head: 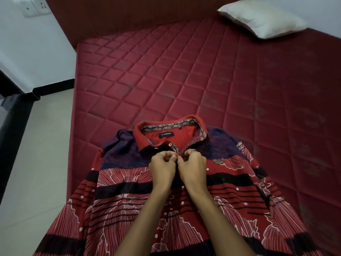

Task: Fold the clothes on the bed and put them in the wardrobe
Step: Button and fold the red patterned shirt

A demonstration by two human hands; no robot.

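Note:
A red and navy patterned polo shirt lies face up on the near edge of the bed, its red collar pointing away from me. My left hand and my right hand meet at the button placket just below the collar. The fingers of both hands are curled and pinch the placket edges together at a button. One button above them sits unfastened. The shirt's sleeves spread to both sides, and its lower part runs out of view.
The bed has a quilted red mattress cover and a dark red headboard. A white pillow lies at the far right corner. Pale floor tiles and a white wall with sockets are on the left.

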